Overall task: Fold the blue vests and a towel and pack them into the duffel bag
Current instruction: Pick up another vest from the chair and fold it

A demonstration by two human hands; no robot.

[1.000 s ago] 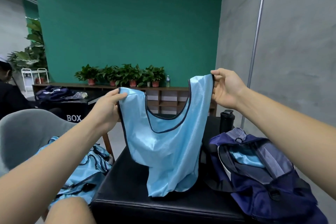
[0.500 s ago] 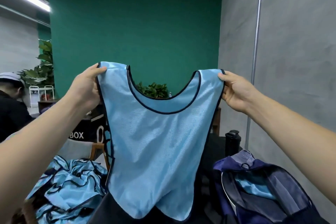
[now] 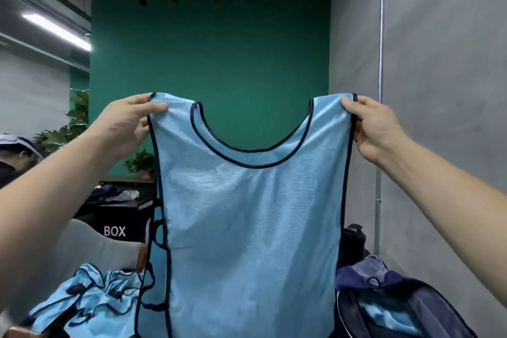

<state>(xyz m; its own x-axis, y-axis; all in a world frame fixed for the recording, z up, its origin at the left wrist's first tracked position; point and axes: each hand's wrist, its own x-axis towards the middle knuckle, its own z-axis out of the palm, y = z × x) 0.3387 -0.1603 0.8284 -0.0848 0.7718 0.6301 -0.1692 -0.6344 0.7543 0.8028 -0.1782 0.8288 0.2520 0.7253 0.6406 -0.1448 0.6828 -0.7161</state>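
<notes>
At lower left, a heap of unfolded vests lies crumpled in front of a grey chair, waiting to be folded. Above it, the left hand takes one shoulder strap of the blue vest, thumb pressed on the near face, so this grip is pinched on cloth rather than spread. The garment hangs at full width before the green wall, neckline uppermost and panel dropping flat. We judge that it is held this way so that its own weight draws out creases and squares the side edges before the first fold. The right hand mirrors the left, its grip pinching the opposite strap at matching height, which sets the top edge level. At lower right the duffel bag lies open with light-blue fabric showing inside — placed close, we infer, so each folded piece travels only a short way. A black bottle stands just behind the bag. We make out no towel.
</notes>
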